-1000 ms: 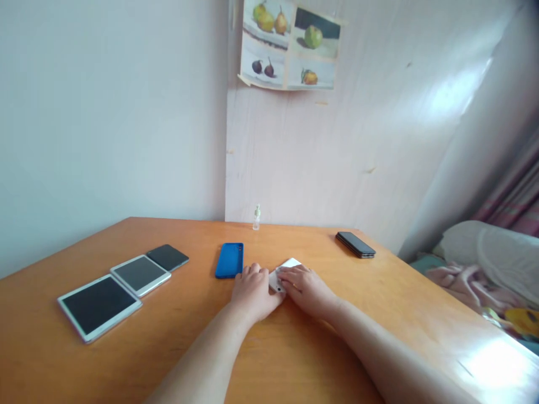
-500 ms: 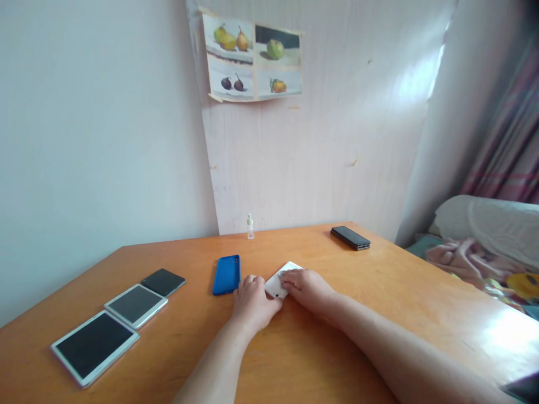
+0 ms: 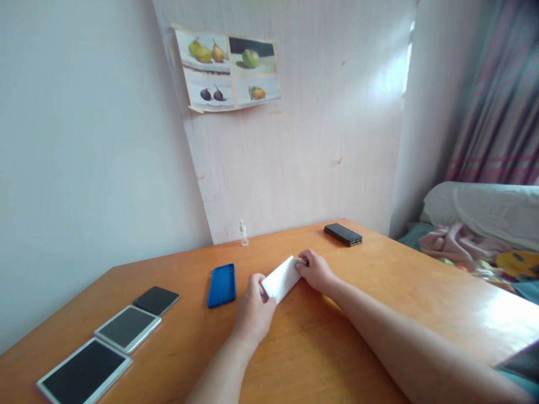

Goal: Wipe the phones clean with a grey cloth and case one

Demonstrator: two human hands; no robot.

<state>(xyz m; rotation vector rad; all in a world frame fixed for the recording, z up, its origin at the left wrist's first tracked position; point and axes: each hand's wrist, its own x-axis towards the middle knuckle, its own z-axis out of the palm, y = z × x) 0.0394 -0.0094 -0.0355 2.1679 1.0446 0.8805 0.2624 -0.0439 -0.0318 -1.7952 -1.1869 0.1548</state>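
A white phone (image 3: 281,279) lies back up on the orange wooden table (image 3: 357,314), held between both my hands. My left hand (image 3: 254,307) is curled round its near end. At the far end my right hand (image 3: 316,271) pinches the corner with closed fingers. A blue phone (image 3: 222,285) lies just left of my left hand.
A black phone (image 3: 343,234) sits at the table's far right edge. A small clear bottle (image 3: 243,233) stands by the wall. At the left lie a dark phone (image 3: 156,300), a small tablet (image 3: 127,328) and a larger tablet (image 3: 84,373). A bed with blankets (image 3: 463,247) is on the right.
My right hand slid from the white phone's near end to its far end, uncovering the phone's back. The view turned right and tilted, so the table things shifted left.
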